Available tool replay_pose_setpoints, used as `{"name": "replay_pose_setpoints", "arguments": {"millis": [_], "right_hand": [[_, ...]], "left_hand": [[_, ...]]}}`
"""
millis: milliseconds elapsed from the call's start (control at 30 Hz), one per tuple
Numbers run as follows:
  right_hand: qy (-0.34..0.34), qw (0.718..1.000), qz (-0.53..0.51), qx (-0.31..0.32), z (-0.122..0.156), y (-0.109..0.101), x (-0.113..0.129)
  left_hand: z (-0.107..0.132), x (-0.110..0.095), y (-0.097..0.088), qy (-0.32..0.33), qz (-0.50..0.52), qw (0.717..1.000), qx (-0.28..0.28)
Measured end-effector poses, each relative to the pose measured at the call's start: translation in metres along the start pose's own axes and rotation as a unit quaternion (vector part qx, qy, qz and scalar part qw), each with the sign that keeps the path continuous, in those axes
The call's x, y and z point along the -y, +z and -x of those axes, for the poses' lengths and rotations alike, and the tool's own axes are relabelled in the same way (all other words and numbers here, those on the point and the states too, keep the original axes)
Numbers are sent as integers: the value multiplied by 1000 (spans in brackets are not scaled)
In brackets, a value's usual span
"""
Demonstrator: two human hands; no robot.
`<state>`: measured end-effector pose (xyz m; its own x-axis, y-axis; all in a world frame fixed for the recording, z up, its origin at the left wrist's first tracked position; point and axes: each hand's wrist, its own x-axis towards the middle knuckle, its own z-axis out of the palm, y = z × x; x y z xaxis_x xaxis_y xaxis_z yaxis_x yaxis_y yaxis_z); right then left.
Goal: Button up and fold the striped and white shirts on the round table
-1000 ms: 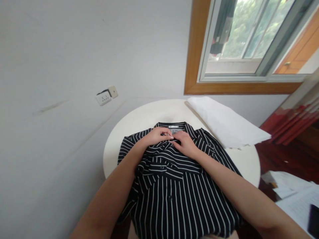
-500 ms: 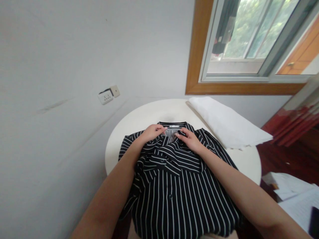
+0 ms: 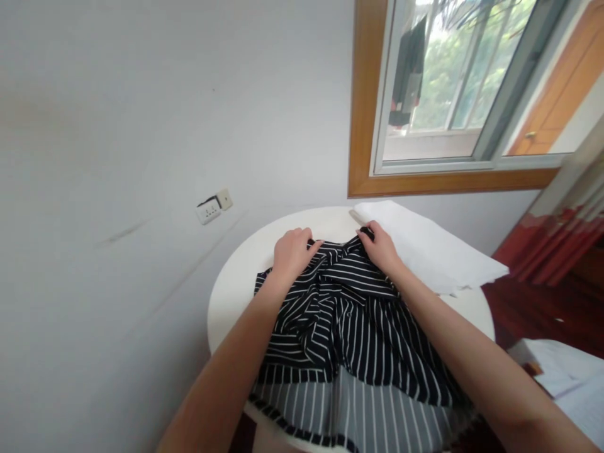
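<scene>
A black shirt with white stripes lies bunched on a round white table, its lower hem hanging toward me over the near edge. The greyish inside of the fabric shows along that hem. At the far end, my left hand is closed on the left part of the collar or shoulder. My right hand pinches the cloth on the right side, lifted slightly. Between the two hands the striped fabric is gathered in twisted folds, which hide the neck opening.
Folded white cloth lies on the table's right side, near my right forearm. A wall with a power socket stands to the left, and a wood-framed window is behind. White papers sit low at the right, below a red-and-white curtain.
My hands have moved apart and now grip the shirt at its far end. The collar area is gathered and twisted, the neck opening is covered, and the hem's inner side now shows.
</scene>
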<state>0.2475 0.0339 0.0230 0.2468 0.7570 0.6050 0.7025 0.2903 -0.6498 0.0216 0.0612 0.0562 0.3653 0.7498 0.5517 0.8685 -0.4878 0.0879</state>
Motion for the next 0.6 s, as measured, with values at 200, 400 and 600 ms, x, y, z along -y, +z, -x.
{"name": "replay_pose_setpoints", "arguments": {"millis": [200,400,600], "right_hand": [[67,994,-88,-22,47,33,-13],[127,982,-135,-39,61,42,-29],[181,971,-154,-39,56,42,-38]], "left_hand": [[25,-38,54,72,214,973,-38],[42,-35,104,32,434,900,37],[34,-28,106,1,473,879,64]]}}
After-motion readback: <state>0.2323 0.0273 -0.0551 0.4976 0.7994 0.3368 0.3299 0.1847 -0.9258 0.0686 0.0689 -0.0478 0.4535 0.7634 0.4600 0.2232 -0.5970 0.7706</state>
